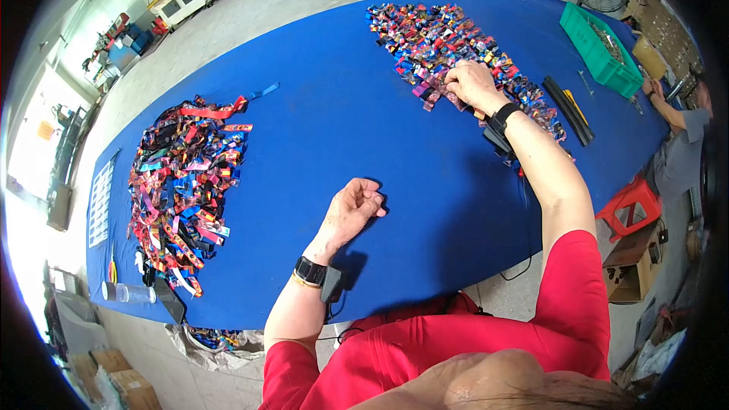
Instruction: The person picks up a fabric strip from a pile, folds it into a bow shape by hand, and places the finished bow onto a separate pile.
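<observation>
My right hand reaches over the edge of a dense bed of short folded ribbon straps, its fingers pinched on a pinkish-purple patterned strap. The hand itself partly hides that grip. Above the bare blue cloth, my left hand has its fingers curled in and thumb pressed to them, with nothing visible in it. A loose heap of longer multicoloured ribbon straps lies to the left, apart from both hands. From its top, a red strap and a blue one stick out.
A blue cloth covers the table. On the right are a green crate with small parts and black strips. A clear bottle lies front left. A co-worker's arm is at the right edge, near a red stool.
</observation>
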A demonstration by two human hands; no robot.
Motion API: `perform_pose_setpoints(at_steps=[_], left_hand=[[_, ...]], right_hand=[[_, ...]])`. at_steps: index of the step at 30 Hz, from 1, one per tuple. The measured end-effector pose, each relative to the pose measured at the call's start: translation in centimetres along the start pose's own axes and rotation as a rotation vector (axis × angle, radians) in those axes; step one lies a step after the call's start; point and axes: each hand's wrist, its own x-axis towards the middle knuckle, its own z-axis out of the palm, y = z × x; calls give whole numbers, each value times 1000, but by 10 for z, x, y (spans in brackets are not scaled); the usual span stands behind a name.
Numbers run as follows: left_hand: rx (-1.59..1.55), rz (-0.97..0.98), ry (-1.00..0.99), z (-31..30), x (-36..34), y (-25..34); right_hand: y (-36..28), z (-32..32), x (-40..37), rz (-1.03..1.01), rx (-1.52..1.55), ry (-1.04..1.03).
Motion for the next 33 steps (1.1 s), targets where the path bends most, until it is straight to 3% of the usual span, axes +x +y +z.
perform_pose_setpoints(at_steps=[3,22,33], left_hand=[[19,-3,4,0,0,1],[13,8,-22,1,0,2],[37,5,-15,0,-1,2]], right_hand=[[1,3,5,72,21,-74],[-1,16,10,64,-56,53],[-17,-14,5,117,-62,29]])
